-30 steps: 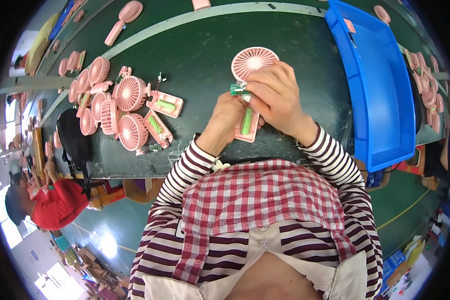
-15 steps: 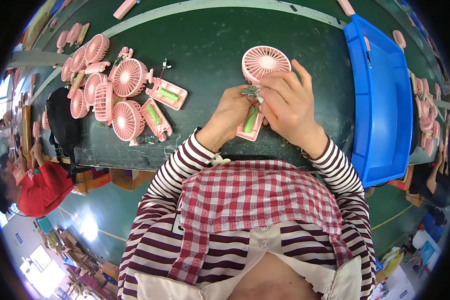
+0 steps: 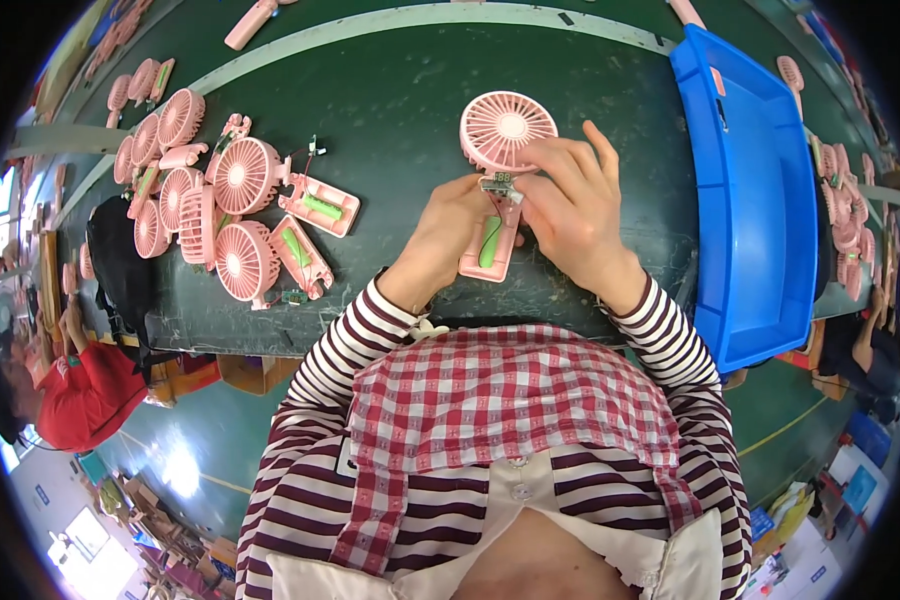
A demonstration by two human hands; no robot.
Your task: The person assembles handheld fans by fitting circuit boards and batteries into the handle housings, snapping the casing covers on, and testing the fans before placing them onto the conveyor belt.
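A pink handheld fan [image 3: 508, 128] lies in front of me, its round grille away from me and its opened handle [image 3: 470, 268] toward me. A green battery cell [image 3: 490, 242] sits in the handle. At the fan's neck is a small green circuit board [image 3: 497, 184] with thin wires running from it. My left hand [image 3: 448, 228] closes its fingertips on the board's left side. From the right, my right hand [image 3: 582, 215] pinches at the board's right edge by a small white bit, its outer fingers raised. The fingertips partly cover the board and neck.
Several pink fans with opened handles [image 3: 320, 205] are piled on the green table [image 3: 390, 110] at left. A blue bin [image 3: 760, 200] stands at right. A black bag [image 3: 120, 265] hangs at the left edge. A person in a red top [image 3: 95, 395] sits far left; more fans lie far right.
The fan and board have shifted slightly left, and the handle with the battery shows more fully. Both hands stay at the board.
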